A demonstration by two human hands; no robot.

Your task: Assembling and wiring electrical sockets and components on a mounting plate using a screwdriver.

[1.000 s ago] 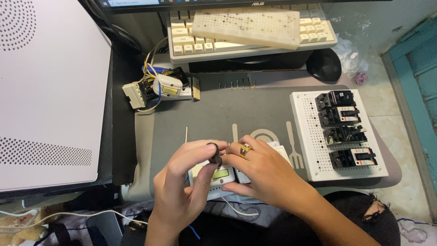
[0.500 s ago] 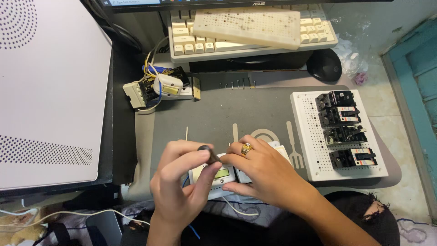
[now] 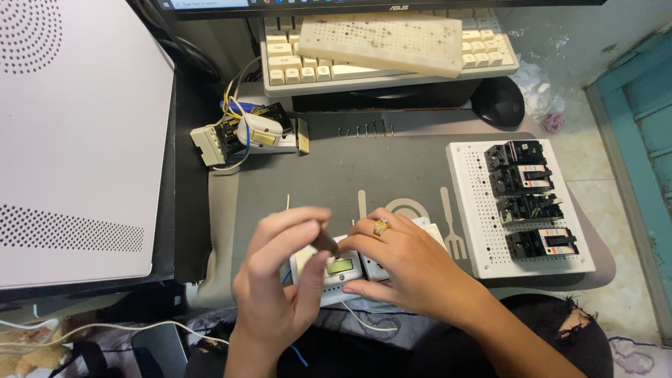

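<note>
We hold a small white device (image 3: 343, 269) with a greenish display at the near edge of the grey mat (image 3: 336, 168), between both hands. Our left hand (image 3: 280, 287) pinches a dark, stubby tool (image 3: 325, 242) at its upper end, thumb and forefinger closed narrow around it, the tip set down on the device just above the display. Compared with half a second ago, this grip has tilted and shifted slightly over the device, the fingers blurring as they turn; we judge that the tool is being twisted in place rather than lifted away. Our right hand (image 3: 409, 262), with a gold ring (image 3: 381, 227) on one finger, lies flat over the right side of the device and presses it down, much as it did a second ago; its fingers are spread, not closed on anything.

Beyond the grip, to its right, a white perforated board (image 3: 476, 210) carries four black breaker-like modules (image 3: 532, 199) in a column. Far ahead and left of the grip, a small tangle of wired parts (image 3: 241, 133) sits at the mat's far edge, with a row of small screws (image 3: 364, 130) just to its right. Further off on the table, a pale keyboard (image 3: 294, 63) bears another perforated board (image 3: 381, 42), and a dark mouse (image 3: 498, 101) lies to its right
</note>
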